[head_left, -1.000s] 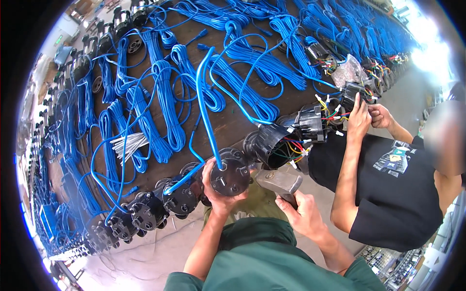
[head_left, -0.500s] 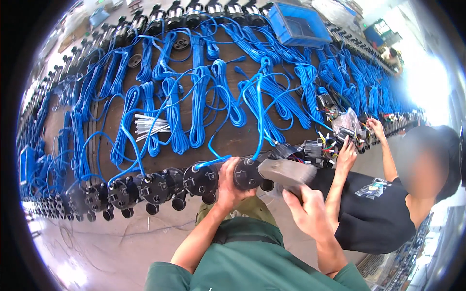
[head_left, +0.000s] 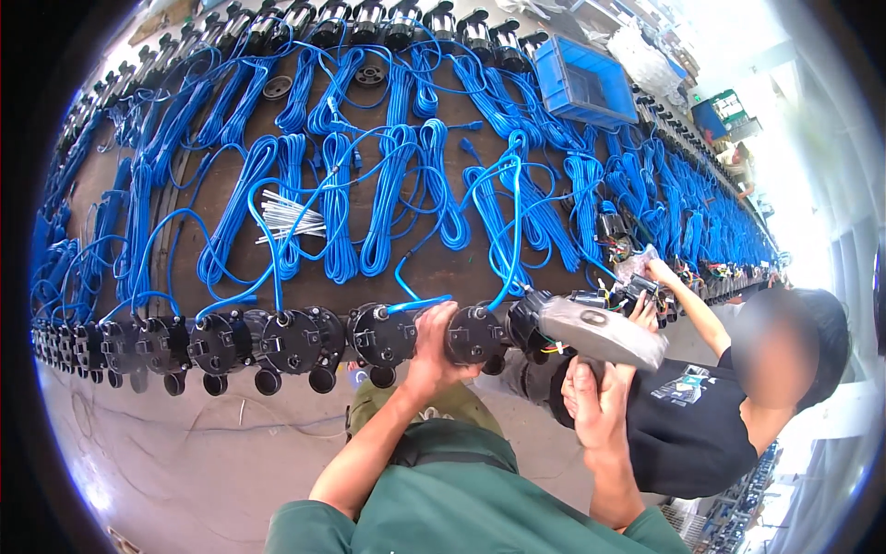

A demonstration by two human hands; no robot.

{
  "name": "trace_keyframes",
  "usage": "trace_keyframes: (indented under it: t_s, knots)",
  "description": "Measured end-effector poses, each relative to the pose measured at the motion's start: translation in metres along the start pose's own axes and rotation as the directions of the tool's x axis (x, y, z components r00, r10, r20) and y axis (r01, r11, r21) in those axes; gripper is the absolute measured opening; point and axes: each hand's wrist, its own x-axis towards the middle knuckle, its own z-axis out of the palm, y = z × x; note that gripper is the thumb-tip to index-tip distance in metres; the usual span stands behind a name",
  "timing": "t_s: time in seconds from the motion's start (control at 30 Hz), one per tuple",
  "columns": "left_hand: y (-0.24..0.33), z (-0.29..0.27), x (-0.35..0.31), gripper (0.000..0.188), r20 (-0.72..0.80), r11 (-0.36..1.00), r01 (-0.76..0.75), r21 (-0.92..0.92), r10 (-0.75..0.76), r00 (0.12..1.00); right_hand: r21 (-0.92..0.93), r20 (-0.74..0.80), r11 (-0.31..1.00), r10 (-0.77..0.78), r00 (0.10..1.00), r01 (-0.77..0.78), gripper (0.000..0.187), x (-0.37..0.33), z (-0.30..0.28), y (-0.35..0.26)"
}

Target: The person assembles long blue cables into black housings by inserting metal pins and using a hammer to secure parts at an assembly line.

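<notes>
My left hand [head_left: 434,349] is wrapped round the side of a black cylindrical pump-like unit [head_left: 474,334] with a round lid and a blue cord coming out of it. Another such unit [head_left: 385,334] stands just left of that hand. My right hand [head_left: 598,406] grips the handle of a mallet with a big, worn grey head [head_left: 602,331]. The mallet head is held up to the right of the lid, apart from it, and covers part of a unit with coloured wires [head_left: 528,319] behind it.
More black units [head_left: 300,340] line the table's near edge. Bundled blue cables [head_left: 388,203], white sticks [head_left: 288,217] and a blue crate [head_left: 583,81] lie on the brown table [head_left: 369,295]. At my right, a co-worker in a black shirt [head_left: 688,434] handles wired parts [head_left: 641,294].
My right hand has moved the mallet to the right, away from the lid's edge. My left hand keeps its hold on the same unit. The co-worker's hands have shifted, and the view has turned slightly.
</notes>
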Motion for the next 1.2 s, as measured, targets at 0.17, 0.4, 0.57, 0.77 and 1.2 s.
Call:
trace_keyframes:
  t_s: [0.17,0.4,0.57,0.77,1.2]
  knots:
    - [0.005,0.002,0.006,0.107,-0.002,0.999,-0.005,-0.036,0.005,1.000,-0.457,-0.002,0.888,-0.058,0.998,0.051,0.036,0.013,0.032,0.061]
    - [0.001,0.001,0.002,0.109,0.030,1.000,0.019,-0.007,-0.019,0.999,-0.185,0.032,0.904,-0.385,0.922,0.384,0.027,0.005,0.034,-0.013]
    - [-0.002,0.007,0.001,0.107,0.067,1.000,0.004,-0.026,-0.002,0.998,-0.348,0.162,0.936,0.006,0.987,0.051,0.033,0.029,0.060,0.053]
    - [0.003,0.004,0.001,0.109,-0.005,0.999,0.044,0.013,-0.044,0.999,-0.179,0.095,0.981,-0.062,0.994,0.078,0.035,0.011,0.002,-0.021]
    - [0.034,-0.001,-0.025,0.114,0.073,0.976,0.199,0.085,-0.206,0.976,0.009,0.046,1.000,-0.012,0.999,0.012,0.034,-0.011,-0.011,0.059]
